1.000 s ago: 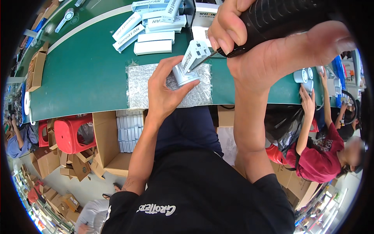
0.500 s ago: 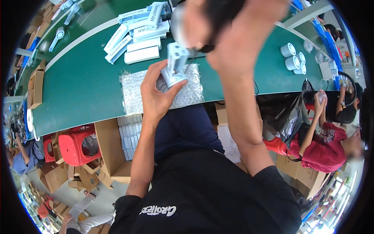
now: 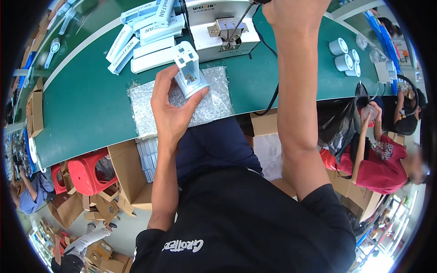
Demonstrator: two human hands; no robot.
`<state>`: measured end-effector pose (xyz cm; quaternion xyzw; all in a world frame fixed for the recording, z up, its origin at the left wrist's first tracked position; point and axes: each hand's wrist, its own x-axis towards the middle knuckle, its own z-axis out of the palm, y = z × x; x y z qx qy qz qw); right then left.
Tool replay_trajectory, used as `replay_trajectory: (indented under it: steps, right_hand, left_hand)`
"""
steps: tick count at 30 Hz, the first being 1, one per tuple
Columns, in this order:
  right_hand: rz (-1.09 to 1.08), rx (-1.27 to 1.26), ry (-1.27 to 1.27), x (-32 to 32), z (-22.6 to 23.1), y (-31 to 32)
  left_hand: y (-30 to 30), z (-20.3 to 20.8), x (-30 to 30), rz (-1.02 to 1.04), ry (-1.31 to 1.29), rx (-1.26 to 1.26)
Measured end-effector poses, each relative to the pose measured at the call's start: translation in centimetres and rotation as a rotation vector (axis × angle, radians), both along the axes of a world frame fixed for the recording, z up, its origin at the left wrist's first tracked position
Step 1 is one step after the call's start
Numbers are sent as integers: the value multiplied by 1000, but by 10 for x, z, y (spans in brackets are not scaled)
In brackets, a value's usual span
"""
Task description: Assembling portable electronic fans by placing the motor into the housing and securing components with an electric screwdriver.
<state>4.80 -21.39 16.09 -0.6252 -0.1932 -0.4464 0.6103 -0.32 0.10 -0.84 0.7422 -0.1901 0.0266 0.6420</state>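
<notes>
My left hand (image 3: 175, 104) grips a pale blue plastic housing (image 3: 191, 83) with a round base and an open upright frame. A small brass-coloured part shows inside it. Far ahead, at the top edge, my right hand (image 3: 296, 16) is closed on a screwdriver (image 3: 242, 19); the tool's dark body is mostly cut off by the frame edge. Its thin shaft slants down to the metal pickup block of a white screw feeder (image 3: 205, 38). Whether a screw sits on the tip is too small to tell. Bubble wrap (image 3: 145, 109) lies on the green table (image 3: 82, 100) under my left hand.
White and pale blue boxes (image 3: 152, 57) are piled left of the feeder. Several white round parts (image 3: 338, 46) stand at the right. A black cable (image 3: 274, 91) hangs over the table edge. Below are cartons (image 3: 125, 170) and a red stool (image 3: 88, 170); a person in red (image 3: 380, 166) sits at right.
My right hand has moved forward and right with the screwdriver, bringing its shaft to the feeder. The housing has shifted slightly left in view, its top tilted more toward me.
</notes>
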Motion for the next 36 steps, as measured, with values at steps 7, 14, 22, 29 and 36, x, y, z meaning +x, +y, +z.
replay_trajectory:
  steps: [7,14,22,29,36]
  right_hand:
    - [75,54,32,-4,-13,5]
    - [153,109,77,-52,-13,42]
    - [254,143,92,-32,-23,67]
    - [319,165,116,-30,-28,64]
    - [351,163,57,-34,-9,74]
  left_hand:
    - [6,-2,1,41,-42,68]
    - [-5,-4,4,4,4,9]
    - [0,-4,1,5,-7,16]
    - [2,-2,2,11,-28,8]
    - [-2,-3,10,37,-47,67]
